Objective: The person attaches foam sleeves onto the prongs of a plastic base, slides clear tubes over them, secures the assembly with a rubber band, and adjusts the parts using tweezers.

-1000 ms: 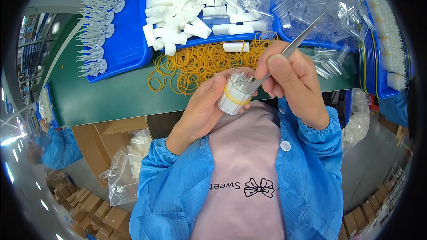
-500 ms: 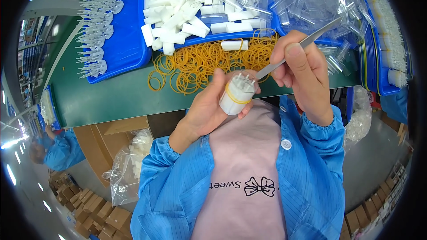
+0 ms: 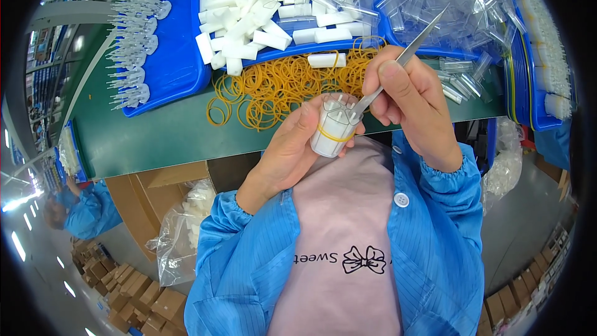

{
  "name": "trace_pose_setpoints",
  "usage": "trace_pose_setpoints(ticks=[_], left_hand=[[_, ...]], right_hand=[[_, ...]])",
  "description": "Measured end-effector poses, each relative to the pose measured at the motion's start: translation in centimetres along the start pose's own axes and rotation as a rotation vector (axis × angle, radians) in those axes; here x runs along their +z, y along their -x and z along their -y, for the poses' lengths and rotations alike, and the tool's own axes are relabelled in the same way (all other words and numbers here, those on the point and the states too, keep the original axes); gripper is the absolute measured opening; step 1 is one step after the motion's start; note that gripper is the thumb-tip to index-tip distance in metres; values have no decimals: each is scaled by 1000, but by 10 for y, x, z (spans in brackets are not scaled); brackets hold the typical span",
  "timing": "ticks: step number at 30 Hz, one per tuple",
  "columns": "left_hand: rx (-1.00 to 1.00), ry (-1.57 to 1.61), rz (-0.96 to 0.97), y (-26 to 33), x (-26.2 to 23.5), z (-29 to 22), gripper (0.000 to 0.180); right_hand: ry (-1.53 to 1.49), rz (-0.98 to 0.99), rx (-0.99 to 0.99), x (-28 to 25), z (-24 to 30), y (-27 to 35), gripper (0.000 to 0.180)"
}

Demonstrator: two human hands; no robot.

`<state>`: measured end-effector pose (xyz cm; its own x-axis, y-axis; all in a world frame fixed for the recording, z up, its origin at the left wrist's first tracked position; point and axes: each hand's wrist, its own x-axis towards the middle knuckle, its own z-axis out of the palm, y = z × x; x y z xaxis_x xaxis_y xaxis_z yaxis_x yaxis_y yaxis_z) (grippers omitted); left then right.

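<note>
My left hand (image 3: 287, 149) is wrapped round a bundle of white plastic pieces (image 3: 334, 132), bound about its middle by a yellow rubber band (image 3: 334, 135). Small white pegs stick up from the bundle's top. A pair of metal tweezers (image 3: 410, 48) is pinched in my right hand (image 3: 410, 96); one end slants up to the right, the other reaches the bundle's top edge. Whether that lower end touches a piece I cannot tell. Just beyond both hands lies a heap of yellow rubber bands (image 3: 273, 90).
Blue trays hold white foam-like blocks (image 3: 242, 6) and clear plastic tubes (image 3: 435, 3). White spiky plastic parts (image 3: 140, 37) line a blue tray (image 3: 168, 56) at left. A blue tray stack (image 3: 535, 74) stands right. Below the green table (image 3: 143, 143) is an open carton (image 3: 134, 205).
The bundle has tipped more upright in my left hand. My right hand has shifted slightly left, and the tweezers stand steeper, their lower end closer in against the bundle's top.
</note>
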<state>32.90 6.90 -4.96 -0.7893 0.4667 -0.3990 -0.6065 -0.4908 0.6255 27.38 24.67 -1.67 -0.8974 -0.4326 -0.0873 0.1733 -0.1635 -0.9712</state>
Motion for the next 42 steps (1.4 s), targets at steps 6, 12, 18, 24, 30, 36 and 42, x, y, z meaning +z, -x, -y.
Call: trace_pose_setpoints(ticks=[6,12,18,24,30,36,42], left_hand=[[7,-9,-31,-1,0,0,65],[7,99,33,0,-2,-2,60],[-2,25,-22,4,0,-2,59],[29,64,56,2,-3,-1,57],[-85,226,65,-3,4,-6,63],[-152,263,55,-2,0,-2,65],[-222,419,127,-1,-9,1,61]], right_hand=[[-43,-55,-17,-2,3,-1,29],[33,35,16,3,6,0,30],[262,26,-195,10,-4,5,29],[218,-3,-217,10,8,7,27],[-34,-126,-128,-5,6,6,30],[-22,-7,-64,0,8,6,29],[62,96,-96,2,4,6,27]])
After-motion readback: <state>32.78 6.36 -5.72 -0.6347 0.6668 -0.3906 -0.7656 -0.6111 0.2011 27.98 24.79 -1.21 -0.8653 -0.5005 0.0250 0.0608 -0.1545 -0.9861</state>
